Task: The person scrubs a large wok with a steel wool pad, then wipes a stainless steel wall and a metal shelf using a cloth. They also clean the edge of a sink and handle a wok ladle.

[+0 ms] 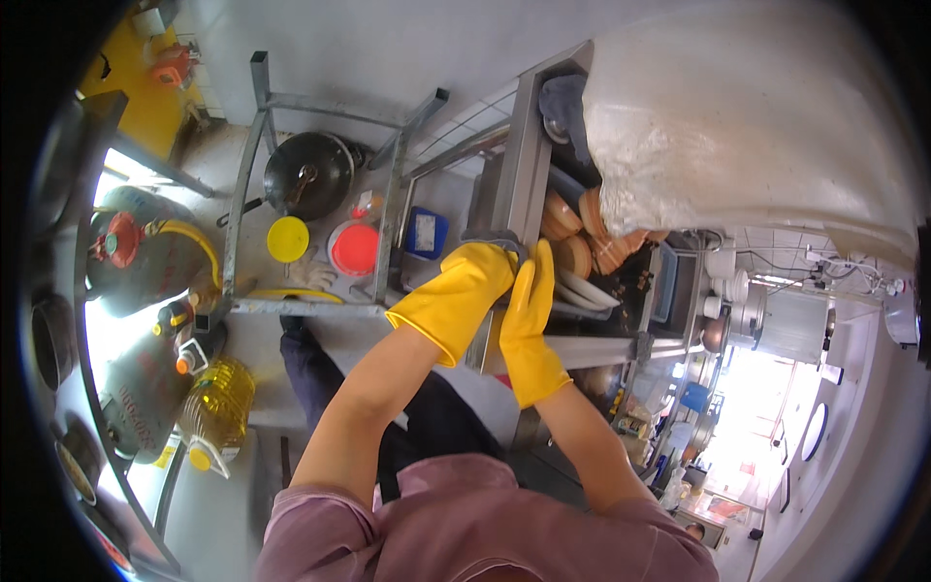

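My left hand (484, 273), in a yellow rubber glove, is bent over a grey cloth (484, 237) at the metal edge of a sink unit (529, 171). Just to its right, my right hand (533, 298) wears a matching glove; its fingers point away from me, stretched out and holding nothing visible. Within the dark basin beyond, brown bowls (574, 254) lie tilted against each other, with white plates (585, 292) nearer me. A second grey cloth (564, 105) drapes over the unit's far corner.
On the left stands a metal frame (309, 309) around a wok (309, 174), a yellow lid (288, 238), a red lid (355, 249) and a pale glove (311, 272). Gas cylinders (145, 254) and an oil jug (218, 400) stand farther left. Cookware (727, 284) lines the right.
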Motion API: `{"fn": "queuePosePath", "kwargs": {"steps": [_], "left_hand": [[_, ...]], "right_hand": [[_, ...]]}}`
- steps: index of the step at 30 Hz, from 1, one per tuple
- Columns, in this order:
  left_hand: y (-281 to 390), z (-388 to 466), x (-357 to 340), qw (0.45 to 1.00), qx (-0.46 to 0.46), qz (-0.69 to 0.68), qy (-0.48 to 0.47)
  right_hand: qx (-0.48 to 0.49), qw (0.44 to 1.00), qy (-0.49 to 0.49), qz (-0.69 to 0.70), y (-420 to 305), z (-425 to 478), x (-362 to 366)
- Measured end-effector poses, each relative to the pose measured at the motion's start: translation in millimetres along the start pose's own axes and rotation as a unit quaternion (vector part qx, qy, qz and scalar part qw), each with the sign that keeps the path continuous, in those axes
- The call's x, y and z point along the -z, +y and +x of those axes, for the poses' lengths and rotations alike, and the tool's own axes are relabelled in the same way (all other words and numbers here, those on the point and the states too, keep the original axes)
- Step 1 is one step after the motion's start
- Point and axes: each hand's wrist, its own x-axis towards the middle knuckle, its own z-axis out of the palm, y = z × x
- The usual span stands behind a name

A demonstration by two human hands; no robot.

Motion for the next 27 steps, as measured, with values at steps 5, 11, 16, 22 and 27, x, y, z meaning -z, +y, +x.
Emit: {"fn": "queuePosePath", "kwargs": {"steps": [5, 11, 16, 22, 27], "left_hand": [[27.9, -69.6, -47.7, 0.997, 0.014, -0.012, -0.076], [9.8, -123.2, -90.1, 0.943, 0.033, -0.32, -0.082], [-29.7, -154.7, -69.9, 0.866, -0.051, -0.489, 0.094], [-2.2, -174.1, -3.4, 0.851, -0.23, -0.336, 0.33], [7.1, -186.6, 23.8, 0.859, -0.2, -0.347, 0.32]], "right_hand": [[0.06, 0.994, -0.04, -0.076, 0.9, -3.7, 10.9], [-0.194, 0.847, -0.065, 0.49, 6.2, -18.7, 51.5], [-0.215, 0.822, -0.237, 0.471, -35.5, -34.4, 78.5], [-0.341, 0.596, -0.306, 0.659, -75.1, -38.4, 85.1], [-0.105, 0.848, -0.287, 0.433, -73.2, -53.2, 99.8]]}}
